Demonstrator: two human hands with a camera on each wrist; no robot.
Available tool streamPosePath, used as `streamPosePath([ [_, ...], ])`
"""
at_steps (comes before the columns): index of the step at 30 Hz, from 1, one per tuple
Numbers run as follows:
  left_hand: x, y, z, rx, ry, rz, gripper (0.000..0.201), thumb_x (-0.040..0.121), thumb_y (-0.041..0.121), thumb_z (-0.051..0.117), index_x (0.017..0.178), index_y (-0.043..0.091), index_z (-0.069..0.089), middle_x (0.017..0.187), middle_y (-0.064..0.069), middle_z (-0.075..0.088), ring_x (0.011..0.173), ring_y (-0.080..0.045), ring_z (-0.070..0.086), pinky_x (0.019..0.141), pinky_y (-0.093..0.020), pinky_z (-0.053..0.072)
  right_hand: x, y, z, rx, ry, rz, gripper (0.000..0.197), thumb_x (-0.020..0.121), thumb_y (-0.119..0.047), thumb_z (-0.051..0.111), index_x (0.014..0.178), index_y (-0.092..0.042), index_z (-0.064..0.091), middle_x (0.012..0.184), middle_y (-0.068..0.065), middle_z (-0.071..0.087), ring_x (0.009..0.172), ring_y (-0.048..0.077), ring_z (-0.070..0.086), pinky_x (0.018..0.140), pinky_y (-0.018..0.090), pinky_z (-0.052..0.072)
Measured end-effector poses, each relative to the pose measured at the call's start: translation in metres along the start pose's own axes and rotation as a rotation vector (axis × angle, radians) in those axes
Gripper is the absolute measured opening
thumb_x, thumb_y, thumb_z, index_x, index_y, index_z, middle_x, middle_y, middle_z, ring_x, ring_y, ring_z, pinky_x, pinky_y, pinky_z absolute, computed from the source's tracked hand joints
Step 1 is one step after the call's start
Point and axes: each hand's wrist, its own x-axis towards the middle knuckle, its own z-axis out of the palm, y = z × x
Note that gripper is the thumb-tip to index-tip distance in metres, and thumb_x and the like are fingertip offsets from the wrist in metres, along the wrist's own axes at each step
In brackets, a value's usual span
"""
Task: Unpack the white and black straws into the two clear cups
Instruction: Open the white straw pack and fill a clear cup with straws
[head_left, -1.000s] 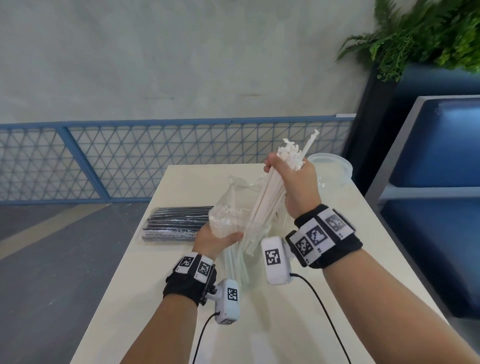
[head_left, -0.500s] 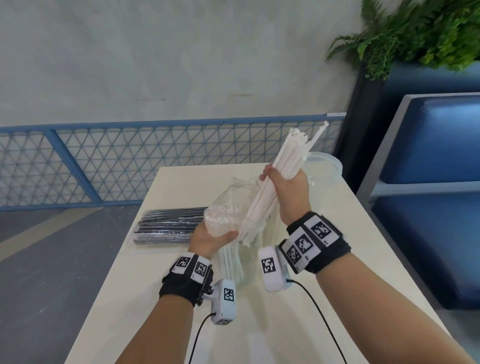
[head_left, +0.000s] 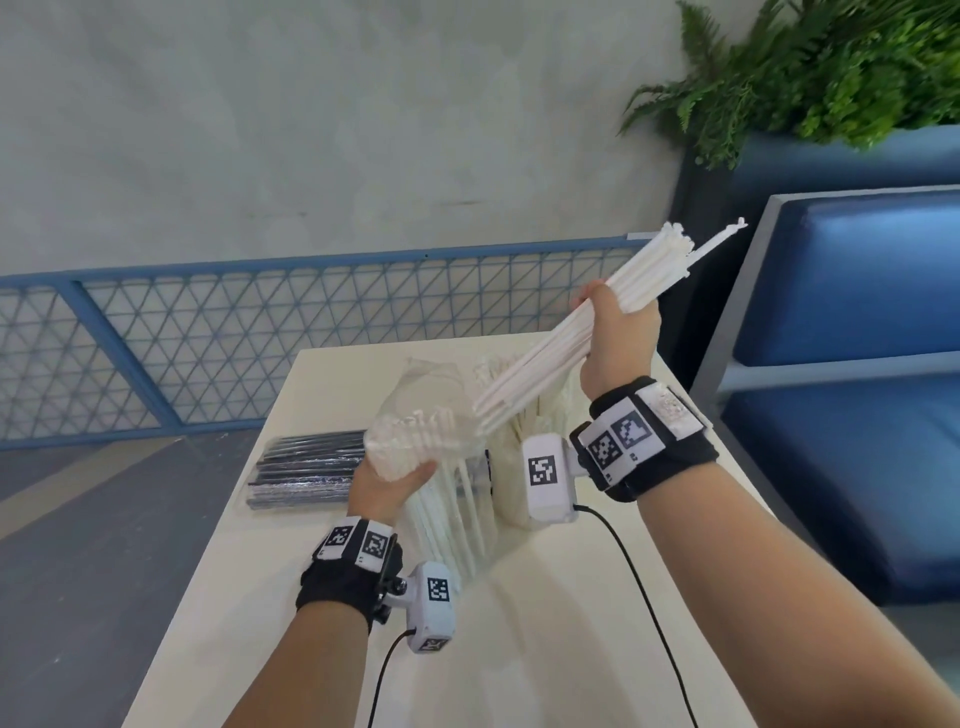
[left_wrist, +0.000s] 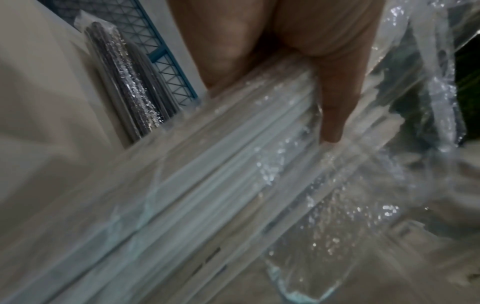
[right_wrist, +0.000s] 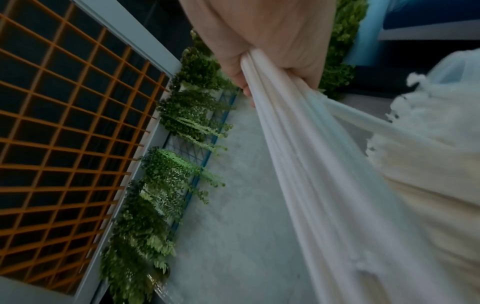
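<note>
Taking the clear bag (head_left: 415, 441) as landmark: left of it on the desk (head_left: 545, 649) lies the sealed pack of black straws (head_left: 311, 470). The left hand (head_left: 387, 486) grips the bag with fingers curled round it, some white straws left inside. Right of the bag, the right hand (head_left: 618, 338) is clenched round a bundle of white straws (head_left: 561, 353), long axis slanting up and away from the bag mouth, the lower ends just clear of it. The cup seems to stand below that hand, half hidden. Only the left wrist view shows the thumb (left_wrist: 335, 115) pressing the plastic.

No readable text or labels anywhere
</note>
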Motion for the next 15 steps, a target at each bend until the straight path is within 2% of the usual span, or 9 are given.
streamPosePath([
  [2, 0.002, 0.0, -0.005, -0.006, 0.029, 0.0, 0.052, 0.068, 0.011, 0.08, 0.114, 0.005, 0.057, 0.11, -0.01, 0.061, 0.105, -0.022, 0.056, 0.093, -0.033, 0.042, 0.002, -0.004, -0.001, -0.039, 0.012, -0.067, 0.017, 0.08, -0.009, 0.058, 0.094, -0.003, 0.053, 0.066, 0.003, 0.058, 0.06, 0.019, 0.057, 0.06, 0.032, 0.05],
  [4, 0.003, 0.001, -0.009, -0.032, 0.038, 0.006, 0.052, 0.068, 0.012, 0.08, 0.114, 0.004, 0.057, 0.112, -0.012, 0.062, 0.102, -0.021, 0.055, 0.092, -0.032, 0.042, 0.001, -0.006, 0.001, -0.144, 0.001, -0.126, 0.017, 0.08, -0.011, 0.06, 0.095, -0.007, 0.053, 0.07, -0.002, 0.057, 0.067, 0.018, 0.056, 0.068, 0.036, 0.05],
  [7, 0.001, 0.001, -0.004, -0.045, 0.008, 0.016, 0.048, 0.067, 0.011, 0.08, 0.111, 0.006, 0.059, 0.109, -0.012, 0.063, 0.103, -0.023, 0.057, 0.097, -0.038, 0.044, -0.005, 0.004, 0.006, -0.297, -0.101, -0.165, 0.025, 0.084, -0.015, 0.061, 0.107, -0.007, 0.053, 0.078, -0.009, 0.053, 0.072, 0.006, 0.052, 0.067, 0.027, 0.046],
  [10, -0.003, 0.002, 0.002, -0.066, -0.053, 0.019, 0.034, 0.067, 0.008, 0.08, 0.095, 0.015, 0.061, 0.099, -0.007, 0.066, 0.102, -0.026, 0.06, 0.096, -0.041, 0.046, -0.011, 0.027, 0.007, -0.45, -0.195, -0.152, 0.031, 0.086, -0.017, 0.062, 0.113, -0.006, 0.054, 0.09, 0.001, 0.058, 0.08, 0.014, 0.054, 0.07, 0.029, 0.043],
  [13, -0.004, 0.002, 0.002, -0.099, -0.091, 0.032, 0.031, 0.069, 0.005, 0.078, 0.088, 0.022, 0.06, 0.091, 0.001, 0.065, 0.1, -0.025, 0.06, 0.092, -0.036, 0.046, -0.012, 0.051, -0.001, -0.674, -0.301, -0.115, 0.027, 0.084, -0.018, 0.065, 0.105, -0.003, 0.06, 0.097, 0.013, 0.065, 0.086, 0.022, 0.058, 0.074, 0.033, 0.049],
  [15, -0.006, 0.004, 0.0, -0.149, -0.096, 0.038, 0.035, 0.069, 0.001, 0.076, 0.089, 0.023, 0.059, 0.092, 0.002, 0.064, 0.101, -0.023, 0.059, 0.093, -0.035, 0.044, -0.012, 0.055, -0.005, -0.871, -0.389, -0.117, 0.031, 0.082, -0.022, 0.068, 0.103, -0.001, 0.061, 0.094, 0.013, 0.065, 0.084, 0.023, 0.06, 0.066, 0.029, 0.047],
])
